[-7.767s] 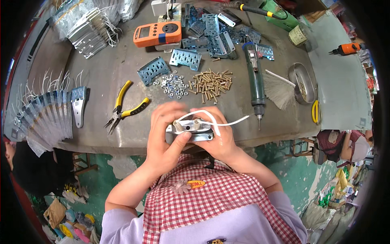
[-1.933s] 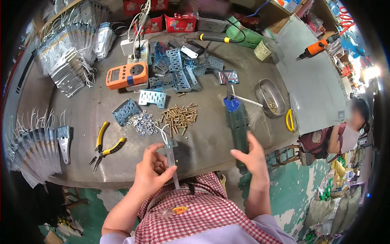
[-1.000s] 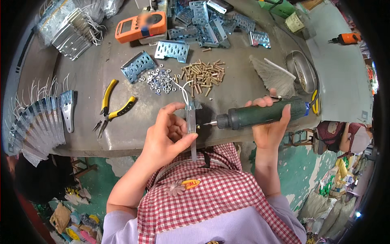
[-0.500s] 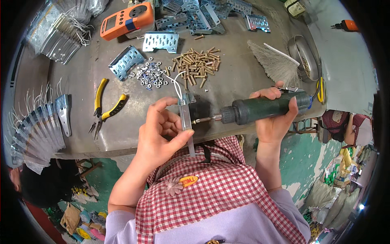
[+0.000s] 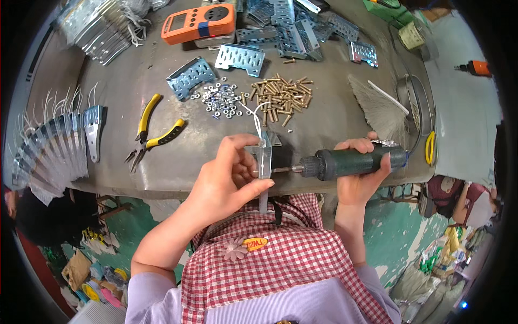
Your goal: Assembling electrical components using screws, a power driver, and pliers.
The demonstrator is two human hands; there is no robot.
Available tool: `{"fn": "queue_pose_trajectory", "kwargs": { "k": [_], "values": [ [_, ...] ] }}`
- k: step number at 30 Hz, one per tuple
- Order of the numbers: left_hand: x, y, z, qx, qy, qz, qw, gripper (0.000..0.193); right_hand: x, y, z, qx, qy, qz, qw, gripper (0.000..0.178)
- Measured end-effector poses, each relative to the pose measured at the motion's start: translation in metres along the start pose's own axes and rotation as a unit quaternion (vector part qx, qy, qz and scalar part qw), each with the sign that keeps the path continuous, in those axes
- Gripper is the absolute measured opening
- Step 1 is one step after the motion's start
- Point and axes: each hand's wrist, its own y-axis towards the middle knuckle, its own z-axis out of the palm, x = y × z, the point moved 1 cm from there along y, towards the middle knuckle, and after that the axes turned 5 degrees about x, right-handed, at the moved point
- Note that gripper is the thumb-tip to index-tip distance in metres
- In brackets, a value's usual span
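In my left hand (image 5: pixel 229 175) is a slim flat metal part in a clear sleeve (image 5: pixel 264 162), held upright with white wires (image 5: pixel 257 120) coming out of its top. My fingers are closed around it. My right hand (image 5: pixel 360 175) grips a dark green electric screwdriver (image 5: pixel 350 164), lying sideways with its bit (image 5: pixel 286 169) pointing left. The bit's tip meets the sleeved part between my left fingers; the exact contact is hidden. Beyond my hands lie a pile of brass-coloured screws (image 5: pixel 283 96) and a heap of small silver nuts (image 5: pixel 218 100).
Yellow-handled pliers (image 5: pixel 148 141) lie at left, near a fanned row of sleeved metal parts (image 5: pixel 51 151). Perforated metal brackets (image 5: pixel 240 58) and an orange meter (image 5: pixel 197 24) are at the back. A brush (image 5: pixel 375 108) and a metal dish (image 5: pixel 408 100) sit at right.
The view has shifted, so the table's things appear farther right. The screwdriver and the sleeved part stay together, and the bit's tip now reaches behind or into the part.
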Motion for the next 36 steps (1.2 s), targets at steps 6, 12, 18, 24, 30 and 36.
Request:
{"fn": "queue_pose_trajectory", "kwargs": {
  "k": [6, 12, 18, 24, 30, 36],
  "values": [
    [0.01, 0.0, -0.002, -0.018, -0.075, 0.033, 0.996, 0.059, 0.0, -0.001, -0.006, -0.046, 0.004, -0.03, 0.998, 0.055],
    [0.035, 0.027, -0.049, -0.214, 0.339, 0.057, 0.914, 0.021, 0.003, -0.002, -0.007, -0.048, 0.013, -0.029, 0.998, 0.056],
    [0.037, 0.045, -0.05, -0.157, 0.475, 0.096, 0.861, 0.015, 0.0, -0.001, -0.005, -0.036, 0.031, -0.013, 0.999, 0.054],
    [0.02, 0.006, -0.022, -0.088, -0.092, -0.025, 0.992, 0.012, 0.001, -0.001, -0.005, -0.033, 0.013, -0.019, 0.999, 0.053],
    [0.02, -0.013, 0.012, -0.101, -0.277, 0.009, 0.955, 0.013, 0.0, 0.001, 0.0, -0.032, 0.0, -0.019, 0.999, 0.048],
    [0.02, -0.016, 0.019, -0.138, -0.239, 0.083, 0.958, 0.013, 0.001, -0.003, 0.004, -0.028, -0.012, -0.026, 0.999, 0.043]
  ]
}}
